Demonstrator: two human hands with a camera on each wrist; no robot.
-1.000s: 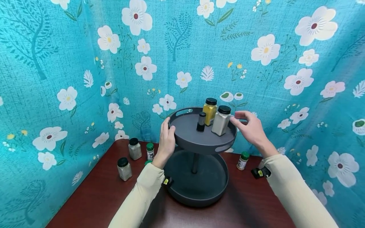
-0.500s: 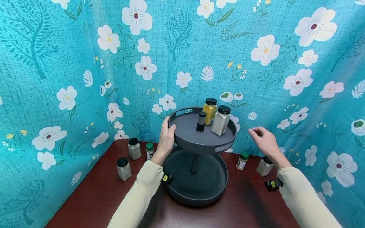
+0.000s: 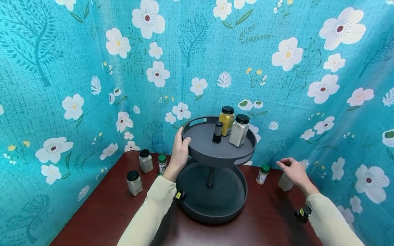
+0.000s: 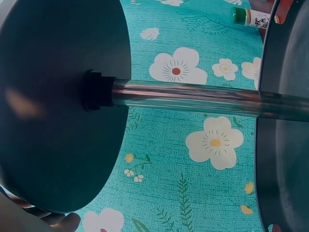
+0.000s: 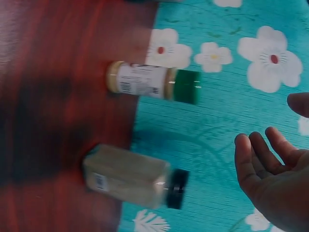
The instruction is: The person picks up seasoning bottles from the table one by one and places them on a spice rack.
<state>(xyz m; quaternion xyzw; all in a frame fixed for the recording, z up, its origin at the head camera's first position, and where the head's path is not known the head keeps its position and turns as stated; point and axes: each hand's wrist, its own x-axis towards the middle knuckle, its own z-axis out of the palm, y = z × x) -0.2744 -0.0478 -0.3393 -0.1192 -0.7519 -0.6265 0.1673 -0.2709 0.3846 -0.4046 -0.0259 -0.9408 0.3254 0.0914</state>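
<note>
My left hand [image 3: 179,152] grips the left rim of a dark grey two-tier round tray stand [image 3: 200,145], thumb over the edge. In the left wrist view its fingertips [image 4: 67,223] show at the upper tier's edge. On that tier stand a square jar of yellow spice [image 3: 226,122], a black-lidded jar of whitish powder [image 3: 238,132] and a small black-capped bottle [image 3: 217,131]. My right hand [image 3: 296,173], fingers loosely bent around nothing, hovers over a black-lidded spice jar [image 3: 284,184]. Beside that jar is a green-lidded shaker [image 5: 140,81].
Two black-lidded jars [image 3: 145,162] [image 3: 134,183] and a green-lidded shaker [image 3: 162,165] stand left of the stand on the dark red table [image 3: 101,208]. A blue flowered curtain [image 3: 197,44] hangs close behind and along both sides.
My right hand has moved away from the whitish jar on the upper tier, rightward and down to above the jar on the table. My left hand has stayed on the rim.
</note>
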